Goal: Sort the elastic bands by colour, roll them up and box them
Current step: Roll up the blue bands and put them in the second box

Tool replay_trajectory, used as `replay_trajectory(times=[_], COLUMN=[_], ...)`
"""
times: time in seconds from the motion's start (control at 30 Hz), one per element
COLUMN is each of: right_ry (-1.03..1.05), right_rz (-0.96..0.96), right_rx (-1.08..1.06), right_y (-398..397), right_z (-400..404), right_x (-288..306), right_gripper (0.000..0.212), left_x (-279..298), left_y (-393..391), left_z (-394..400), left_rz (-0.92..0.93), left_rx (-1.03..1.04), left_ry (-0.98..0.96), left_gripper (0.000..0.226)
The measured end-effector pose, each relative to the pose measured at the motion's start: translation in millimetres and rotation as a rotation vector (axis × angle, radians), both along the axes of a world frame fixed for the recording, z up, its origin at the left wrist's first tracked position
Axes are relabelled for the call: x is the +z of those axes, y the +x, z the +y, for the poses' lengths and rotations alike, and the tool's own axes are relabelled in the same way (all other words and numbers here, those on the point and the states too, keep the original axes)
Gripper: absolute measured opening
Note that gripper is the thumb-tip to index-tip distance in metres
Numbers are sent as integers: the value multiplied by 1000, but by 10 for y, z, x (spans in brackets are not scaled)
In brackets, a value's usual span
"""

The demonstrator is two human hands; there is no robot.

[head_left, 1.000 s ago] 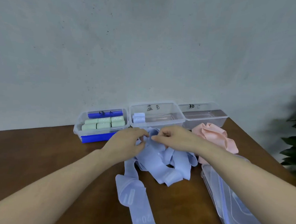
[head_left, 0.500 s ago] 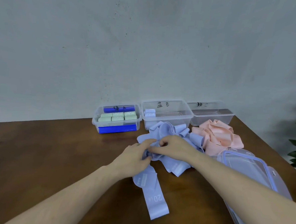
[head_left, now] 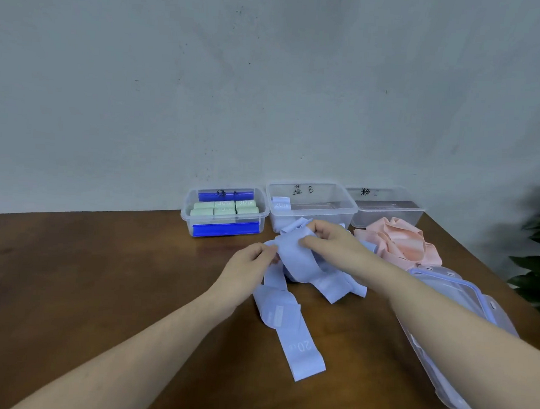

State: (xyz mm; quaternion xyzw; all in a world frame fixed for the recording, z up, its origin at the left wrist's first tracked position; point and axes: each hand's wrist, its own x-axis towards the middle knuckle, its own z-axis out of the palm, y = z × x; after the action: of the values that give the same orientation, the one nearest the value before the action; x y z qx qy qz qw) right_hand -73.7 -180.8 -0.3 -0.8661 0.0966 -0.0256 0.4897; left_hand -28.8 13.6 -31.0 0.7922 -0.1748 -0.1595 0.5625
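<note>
Blue bands (head_left: 302,269) lie in a tangled heap in the middle of the brown table (head_left: 84,272). The left hand (head_left: 246,266) pinches one blue band at its near edge. The right hand (head_left: 326,239) pinches the same band higher up, so a loop of it hangs between them.

One long tail with "20" printed on it trails toward 6 o'clock. That tail could drag or slip off the table edge if the band is pulled up fast. The loop is mixed in with other blue bands, so a hard tug might lift the whole heap or knot it tighter. The pink bands (head_left: 399,240) sit just beside the heap at 2 o'clock and could get caught and pulled along.

At 12 o'clock the middle box (head_left: 310,203) holds only one blue roll. The green box (head_left: 224,211) at 11 o'clock looks full, and the pink box (head_left: 385,208) at 1 o'clock looks bare.

Half a second ago the hands were low and close together. Now they are higher and a bit further apart.
</note>
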Motion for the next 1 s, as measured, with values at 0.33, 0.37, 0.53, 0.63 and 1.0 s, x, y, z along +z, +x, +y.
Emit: replay_trajectory(times=[0.33, 0.37, 0.53, 0.63, 1.0], right_ry=[243, 263, 438, 362, 325], right_rz=[66, 83, 198, 262, 441], right_rx=[161, 164, 142, 135, 290], right_y=[-71, -63, -7, -11, 89], right_z=[555, 622, 948, 1164, 1587], right_x=[173, 162, 99, 34, -308], right_gripper=[21, 25, 17, 42, 29], left_x=[150, 161, 132, 56, -135], left_y=[115, 119, 156, 230, 498], left_z=[454, 504, 718, 868, 1216], left_rz=[730, 720, 577, 574, 568], left_rx=[-156, -159, -83, -15, 164], left_ry=[-623, -631, -682, -745, -668], left_gripper=[66, 58, 35, 40, 51])
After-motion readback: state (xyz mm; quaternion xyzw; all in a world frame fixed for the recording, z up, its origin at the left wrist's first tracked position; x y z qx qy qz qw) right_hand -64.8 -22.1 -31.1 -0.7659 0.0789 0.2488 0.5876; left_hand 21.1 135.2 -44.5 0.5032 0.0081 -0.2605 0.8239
